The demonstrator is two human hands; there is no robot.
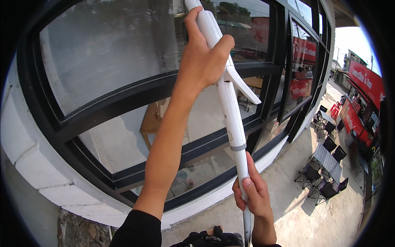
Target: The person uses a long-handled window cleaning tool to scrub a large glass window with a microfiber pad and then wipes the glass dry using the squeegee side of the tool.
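Note:
A long white pole tool (233,115) with a trigger lever (242,85) slants across the view, in front of a black-framed window (108,55). My left hand (203,55) is wrapped around its thick upper section, above the lever, with the arm stretched forward. Lower down, under a grey collar (238,147), my right hand (253,190) grips the thinner shaft (241,165). Both ends of the tool run out of the picture, so what is fitted to them is hidden. The lever stands out from the body and no finger touches it.
A white ledge (101,213) runs below the window. An outward-tilted window sash (301,64) is at the right. On the concrete ground (293,216) stand slatted folding tables (328,162) and black folding chairs (310,173). A red stall (355,117) bearing writing stands beyond.

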